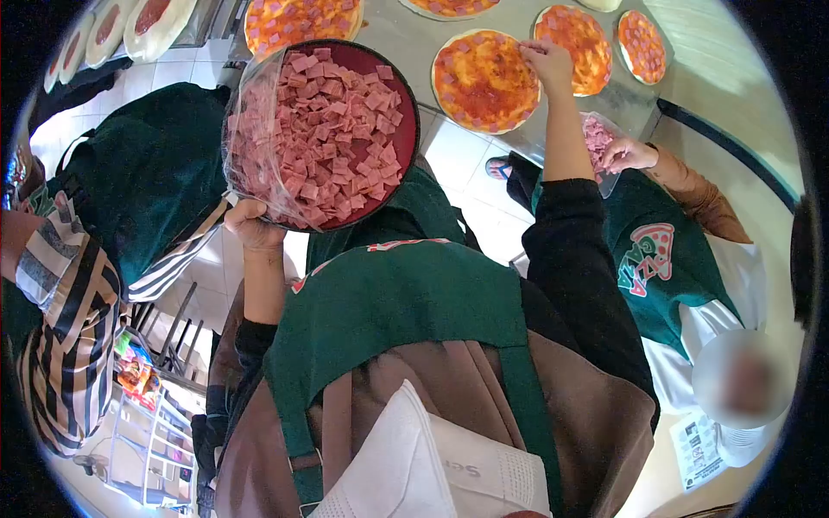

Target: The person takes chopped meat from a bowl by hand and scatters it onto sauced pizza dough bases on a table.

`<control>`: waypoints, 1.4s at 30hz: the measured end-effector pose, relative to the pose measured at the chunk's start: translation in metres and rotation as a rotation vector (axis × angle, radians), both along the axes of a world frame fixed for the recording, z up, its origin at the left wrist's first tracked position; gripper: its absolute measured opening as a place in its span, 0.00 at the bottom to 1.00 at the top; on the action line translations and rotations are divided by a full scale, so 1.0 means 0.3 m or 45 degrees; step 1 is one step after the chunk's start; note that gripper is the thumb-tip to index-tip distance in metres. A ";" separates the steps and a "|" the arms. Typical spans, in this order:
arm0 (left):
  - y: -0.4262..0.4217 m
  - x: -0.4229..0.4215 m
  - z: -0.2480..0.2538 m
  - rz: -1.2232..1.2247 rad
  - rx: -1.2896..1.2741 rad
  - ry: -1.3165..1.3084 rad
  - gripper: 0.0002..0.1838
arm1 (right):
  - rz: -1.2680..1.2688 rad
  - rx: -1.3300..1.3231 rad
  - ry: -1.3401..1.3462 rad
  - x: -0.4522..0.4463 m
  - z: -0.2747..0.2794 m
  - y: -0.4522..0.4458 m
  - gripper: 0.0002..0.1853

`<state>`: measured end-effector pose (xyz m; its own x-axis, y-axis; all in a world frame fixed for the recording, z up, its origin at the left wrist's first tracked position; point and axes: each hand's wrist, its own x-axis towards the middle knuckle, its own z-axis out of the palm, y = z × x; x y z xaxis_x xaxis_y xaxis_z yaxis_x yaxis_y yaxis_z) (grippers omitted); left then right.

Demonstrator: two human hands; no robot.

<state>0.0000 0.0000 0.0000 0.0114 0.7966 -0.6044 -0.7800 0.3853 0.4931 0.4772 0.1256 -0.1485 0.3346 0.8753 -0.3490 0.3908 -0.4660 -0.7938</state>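
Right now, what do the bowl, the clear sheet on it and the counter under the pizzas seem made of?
Bowl: smooth, dark red inside; plastic or coated metal, I can't tell. Clear sheet: likely thin, glossy plastic film, see-through and wrinkled. Counter: probably metal, grey with a dull sheen.

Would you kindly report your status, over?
Left hand holding bowl of ham. Right hand at edge of pizza. Ham along rim, middle mostly without. Nothing visibly blocking.
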 end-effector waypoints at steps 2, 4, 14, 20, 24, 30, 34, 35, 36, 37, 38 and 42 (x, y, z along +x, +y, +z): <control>0.000 0.002 -0.001 -0.004 0.025 -0.044 0.43 | 0.237 -0.025 -0.586 -0.010 0.036 0.005 0.16; 0.005 0.011 0.005 -0.004 0.033 -0.054 0.43 | 0.256 -0.034 -0.639 0.003 0.037 0.001 0.16; 0.010 0.038 0.028 -0.006 -0.018 0.041 0.42 | -0.246 -0.148 0.408 -0.008 0.092 -0.049 0.10; 0.013 0.039 0.029 -0.006 0.011 -0.091 0.41 | 0.163 0.004 -0.460 -0.023 0.012 -0.013 0.12; 0.010 0.043 0.033 0.000 -0.023 -0.072 0.41 | 0.230 0.207 -0.813 -0.034 0.047 -0.016 0.11; 0.009 0.033 0.032 0.008 -0.021 -0.077 0.41 | -0.049 0.218 -0.234 0.050 0.014 -0.061 0.12; 0.012 0.029 0.035 0.007 -0.019 -0.058 0.41 | -0.037 -0.018 -0.327 0.040 0.013 -0.097 0.13; 0.013 0.033 0.041 -0.001 -0.029 -0.076 0.41 | 0.058 -0.059 -0.363 0.034 0.016 -0.098 0.13; 0.014 0.035 0.041 -0.002 -0.029 -0.077 0.41 | 0.056 -0.059 -0.363 0.034 0.018 -0.095 0.13; 0.017 0.037 0.040 -0.013 -0.010 -0.090 0.42 | 0.099 -0.061 -0.527 0.035 0.022 -0.088 0.14; 0.017 0.039 0.040 -0.024 0.009 -0.103 0.42 | 0.143 -0.062 -0.692 0.037 0.026 -0.086 0.14; 0.006 0.042 0.051 -0.016 0.030 -0.099 0.42 | -0.088 0.018 -0.440 0.052 0.065 -0.104 0.13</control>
<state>0.0127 0.0018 0.0152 0.0677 0.8102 -0.5822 -0.8112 0.3844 0.4406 0.4929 0.0945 -0.1291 0.4897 0.8503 -0.1928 0.6054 -0.4907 -0.6267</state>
